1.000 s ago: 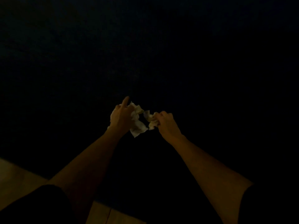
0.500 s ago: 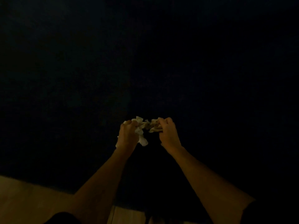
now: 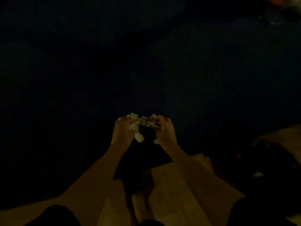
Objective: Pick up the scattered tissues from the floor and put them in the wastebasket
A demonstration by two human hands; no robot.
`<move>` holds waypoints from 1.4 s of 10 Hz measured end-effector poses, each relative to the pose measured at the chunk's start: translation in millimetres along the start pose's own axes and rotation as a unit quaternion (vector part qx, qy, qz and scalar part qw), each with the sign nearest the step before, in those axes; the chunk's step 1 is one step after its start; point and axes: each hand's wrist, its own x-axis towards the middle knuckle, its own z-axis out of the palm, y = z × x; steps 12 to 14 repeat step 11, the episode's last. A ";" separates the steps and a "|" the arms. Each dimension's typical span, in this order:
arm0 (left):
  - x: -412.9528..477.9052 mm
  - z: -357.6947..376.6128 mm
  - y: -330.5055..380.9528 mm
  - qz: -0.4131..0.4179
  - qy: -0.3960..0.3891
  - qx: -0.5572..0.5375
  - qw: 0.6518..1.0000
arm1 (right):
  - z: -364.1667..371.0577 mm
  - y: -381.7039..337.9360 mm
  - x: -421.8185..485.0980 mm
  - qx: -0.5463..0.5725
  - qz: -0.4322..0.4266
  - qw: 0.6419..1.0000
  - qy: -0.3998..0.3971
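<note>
Scene is very dark. Left hand (image 3: pixel 123 131) — fingers curled closed around one end of the crumpled tissues (image 3: pixel 141 122), with a white tail hanging below the fist. The tissues span the gap between both fists, held in the air at 12 o'clock from the person, over a dark floor covering (image 3: pixel 81 79). Right hand (image 3: pixel 166 131) — closed on the other end. Wooden floor (image 3: pixel 171 185) shows at 6 o'clock. At 4 o'clock, a dark object — cannot tell what it is
</note>
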 end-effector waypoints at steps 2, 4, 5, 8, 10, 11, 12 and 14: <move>-59.2 57.3 154.9 0.093 -0.081 -0.040 0.992 | -133.6 94.8 -67.2 -0.025 0.126 0.988 0.085; -124.4 142.9 272.9 0.172 -0.167 -0.045 0.970 | -212.2 188.2 -132.1 -0.072 0.263 0.950 0.151; -153.2 190.1 323.8 0.184 -0.204 -0.082 0.958 | -246.6 241.2 -157.8 -0.051 0.315 0.935 0.156; -204.7 332.3 405.6 0.179 -0.257 -0.020 0.950 | -277.6 408.1 -210.9 0.047 0.297 0.947 0.114; -221.1 377.5 398.4 0.140 -0.336 0.062 0.930 | -264.2 460.0 -241.4 0.084 0.285 0.955 -0.019; -229.7 375.3 395.5 0.130 -0.361 0.097 0.918 | -259.0 470.6 -252.6 0.032 0.296 0.952 -0.077; -229.7 375.3 395.5 0.130 -0.361 0.097 0.918 | -259.0 470.6 -252.6 0.032 0.296 0.952 -0.077; -229.7 375.3 395.5 0.130 -0.361 0.097 0.918 | -259.0 470.6 -252.6 0.032 0.296 0.952 -0.077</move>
